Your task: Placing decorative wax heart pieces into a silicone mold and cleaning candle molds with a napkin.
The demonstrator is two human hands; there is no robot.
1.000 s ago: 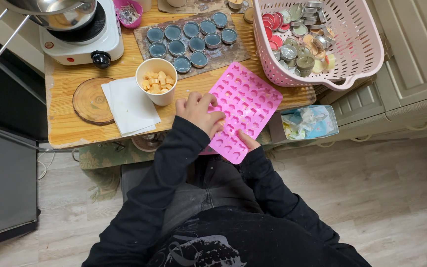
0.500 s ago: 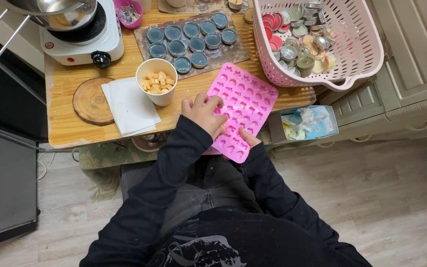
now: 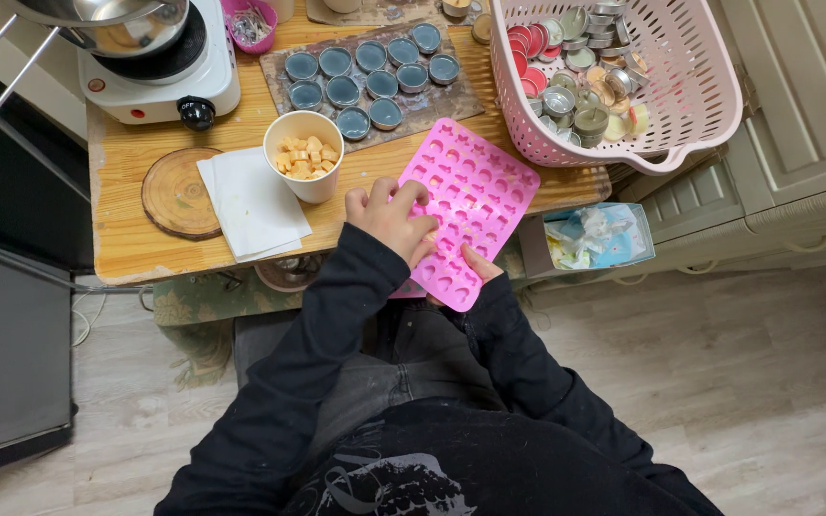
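A pink silicone mould (image 3: pixel 470 205) is tilted over the near edge of the wooden counter (image 3: pixel 136 244). It is gripped from below by the right hand (image 3: pixel 475 270), while the left hand (image 3: pixel 394 218) is pressed on its left edge, fingers curled. A paper cup (image 3: pixel 305 155) of orange chunks stands just beside it.

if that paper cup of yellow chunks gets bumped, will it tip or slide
The paper cup looks taller than its base is wide and narrows downward, so a knock near the rim would probably tip it. The yellow chunks heap up to the rim, so they would likely spill. It stands partly on white napkins, which may let it slide.
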